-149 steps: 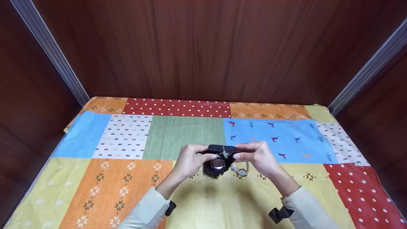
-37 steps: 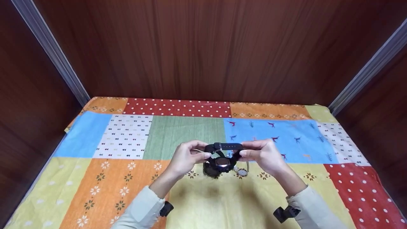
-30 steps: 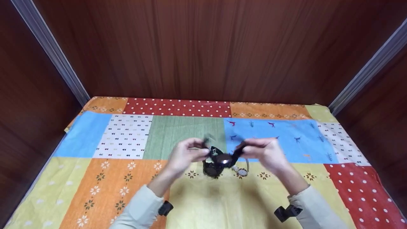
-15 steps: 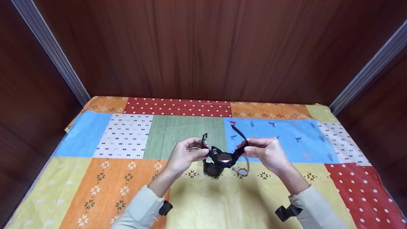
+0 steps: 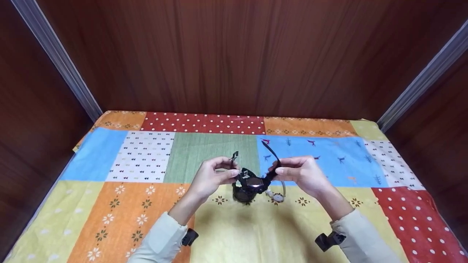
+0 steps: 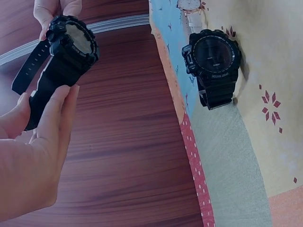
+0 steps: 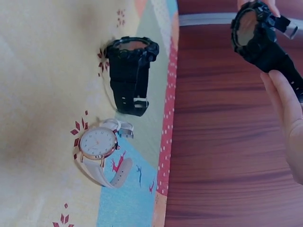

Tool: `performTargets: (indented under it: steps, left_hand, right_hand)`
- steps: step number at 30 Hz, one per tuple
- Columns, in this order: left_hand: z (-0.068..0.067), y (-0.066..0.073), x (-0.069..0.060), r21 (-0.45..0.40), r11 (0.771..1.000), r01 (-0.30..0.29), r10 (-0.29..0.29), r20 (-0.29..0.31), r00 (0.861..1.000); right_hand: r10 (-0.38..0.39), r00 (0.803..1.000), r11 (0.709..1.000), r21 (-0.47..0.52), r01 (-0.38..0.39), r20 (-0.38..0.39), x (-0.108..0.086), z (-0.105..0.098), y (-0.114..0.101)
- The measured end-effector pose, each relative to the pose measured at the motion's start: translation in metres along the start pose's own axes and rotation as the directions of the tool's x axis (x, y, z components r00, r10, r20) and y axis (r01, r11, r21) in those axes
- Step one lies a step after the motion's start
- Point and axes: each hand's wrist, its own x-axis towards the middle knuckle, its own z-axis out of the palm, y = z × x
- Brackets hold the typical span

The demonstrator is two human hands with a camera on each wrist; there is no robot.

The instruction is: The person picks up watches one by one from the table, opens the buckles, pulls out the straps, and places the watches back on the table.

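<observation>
A black wristwatch [image 5: 255,183] with its strap undone hangs between both hands, above the cloth. My left hand [image 5: 207,179] pinches the buckle side of its strap, and the buckle end sticks up past the fingers. On the other side, the holed strap is pinched by my right hand [image 5: 305,176], its free tip pointing up. A second black wristwatch [image 6: 215,56] lies on the cloth, partly behind the held one in the head view. Beside it rests a white-strapped wristwatch [image 7: 98,142] with a round pale dial and gold-coloured rim.
A patchwork-patterned cloth [image 5: 226,233] covers the table. Brown wood-grain panels [image 5: 234,58] stand behind and at both sides, with grey metal strips [image 5: 58,54] at the corners. Each sleeve carries a small black wrist camera [image 5: 190,237].
The held watch's strap formed a closed loop earlier; its two ends have since come apart and point up. The hands have spread slightly. Both other watches stay in place.
</observation>
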Motion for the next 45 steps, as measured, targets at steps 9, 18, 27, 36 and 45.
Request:
performTargets:
  steps: [9,18,27,36,45]
  left_hand:
    - [-0.005,-0.002,0.0,0.013,1.0,0.011,-0.011,-0.022,1.0]
    - [-0.014,-0.002,0.001,0.04,0.998,0.051,-0.047,-0.089,0.995]
    - [-0.038,-0.013,0.003,0.045,0.989,0.141,-0.133,-0.149,0.98]
    - [-0.055,-0.027,-0.001,0.072,0.969,0.238,-0.223,-0.174,0.959]
    - [-0.073,-0.034,-0.003,0.113,0.935,0.336,-0.316,-0.163,0.935]
  right_hand:
    - [0.117,0.993,0.993,-0.024,-0.117,0.01,0.008,0.004,-0.001]
    - [0.159,0.987,0.987,-0.013,-0.159,0.015,0.021,0.014,0.003]
    - [0.231,0.973,0.967,-0.108,-0.233,-0.031,0.041,0.034,0.027]
    - [0.28,0.959,0.954,-0.099,-0.282,-0.037,0.049,0.049,0.054]
    - [0.291,0.957,0.953,-0.088,-0.29,0.006,0.059,0.062,0.069]
